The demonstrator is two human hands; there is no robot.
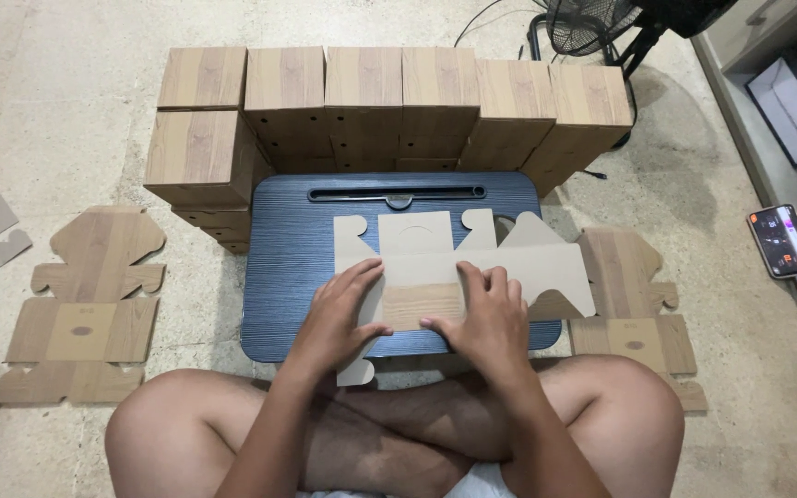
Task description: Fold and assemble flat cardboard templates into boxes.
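So both hands are pressing flat on a cardboard box blank (458,263) lying on the dark blue lap desk (288,267). Left hand (339,314) and right hand (486,318) have fingers spread, gripping nothing. Finished wood-print boxes (362,101) are stacked just behind.

Bright, even light; soft shadows; sharp focus.

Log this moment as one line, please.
left hand: flat on cardboard box blank | right hand: pressing folded flap | surface: dark blue lap desk | behind: stacked wood-print boxes
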